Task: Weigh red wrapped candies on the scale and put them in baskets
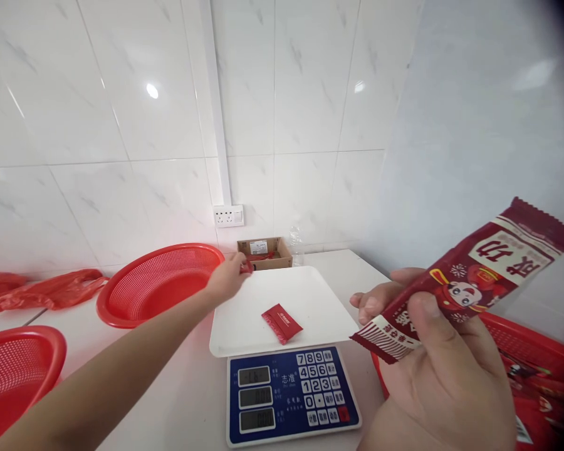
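- The left hand (pixel 225 280) is stretched far forward on a straight arm, fingers pinched on a small red packet (pixel 247 267) beside the cardboard box (pixel 264 252).
- The right hand (pixel 451 376) is raised close to the camera, thumb and fingers clamped on a long red wrapper (pixel 479 279).
- A flat packet (pixel 281 322) lies on the scale tray (pixel 244 319).

White counter (pixel 188 388) carries a blue-faced scale (pixel 291 394) w/ white tray, bottom centre. Red basket (pixel 155 285) mid-left, 2nd basket (pixel 14 369) at lower-left edge, 3rd basket (pixel 540 363) at right edge. Red plastic bags (pixel 51 289) far left by wall. Cardboard box (pixel 264 252) centre back, just behind scale.
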{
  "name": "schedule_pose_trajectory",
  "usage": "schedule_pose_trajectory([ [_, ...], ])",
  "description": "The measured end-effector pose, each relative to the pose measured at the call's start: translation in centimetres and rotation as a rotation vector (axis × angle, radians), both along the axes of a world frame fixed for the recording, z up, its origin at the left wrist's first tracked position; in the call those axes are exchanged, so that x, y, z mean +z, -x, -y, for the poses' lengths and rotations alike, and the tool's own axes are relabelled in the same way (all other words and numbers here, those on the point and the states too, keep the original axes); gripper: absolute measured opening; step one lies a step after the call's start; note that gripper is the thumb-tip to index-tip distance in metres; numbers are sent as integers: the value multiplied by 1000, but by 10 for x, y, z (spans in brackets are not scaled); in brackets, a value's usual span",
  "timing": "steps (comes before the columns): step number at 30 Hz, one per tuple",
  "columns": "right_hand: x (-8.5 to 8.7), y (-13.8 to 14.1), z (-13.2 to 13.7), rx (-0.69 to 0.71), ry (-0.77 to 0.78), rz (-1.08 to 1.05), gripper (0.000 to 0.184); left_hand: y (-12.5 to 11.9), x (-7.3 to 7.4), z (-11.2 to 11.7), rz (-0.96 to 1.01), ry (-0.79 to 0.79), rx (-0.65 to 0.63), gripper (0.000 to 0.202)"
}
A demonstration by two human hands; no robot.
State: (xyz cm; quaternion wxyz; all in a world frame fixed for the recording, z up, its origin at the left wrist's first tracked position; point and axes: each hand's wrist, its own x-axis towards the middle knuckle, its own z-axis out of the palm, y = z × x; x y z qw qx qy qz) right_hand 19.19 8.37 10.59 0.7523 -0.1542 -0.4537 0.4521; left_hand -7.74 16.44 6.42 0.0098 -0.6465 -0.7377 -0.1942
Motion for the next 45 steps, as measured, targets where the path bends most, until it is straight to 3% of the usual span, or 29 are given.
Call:
schedule_pose_trajectory([
  [5,0,2,0,-2,-8,-3,10,63,19,16,13,-77,246,33],
  [8,1,2,-2,7,-15,14,12,86,16,24,20,-53,303,35],
  [10,0,2,-3,12,-7,24,14,87,11,26,19,-47,277,38],
  [13,0,1,-5,15,-8,39,16,62,-1,29,23,-29,118,40],
  [16,1,3,-5,35,-25,58,16,14,-13,35,40,64,-141,41],
  [21,3,9,0,13,31,21,19,-54,-23,51,21,271,-601,61],
  [25,4,11,3,-5,56,-2,18,-70,-28,57,-30,288,-728,61],
  [31,3,9,3,8,87,-3,17,-69,-33,69,-39,180,-713,31],
  [36,3,11,4,-6,87,-13,16,-59,-30,85,47,106,-653,32],
  [40,1,7,0,24,34,34,15,-35,-18,89,171,-26,-348,36],
  [45,-1,2,-4,65,13,81,17,13,3,82,272,-204,66,38],
])
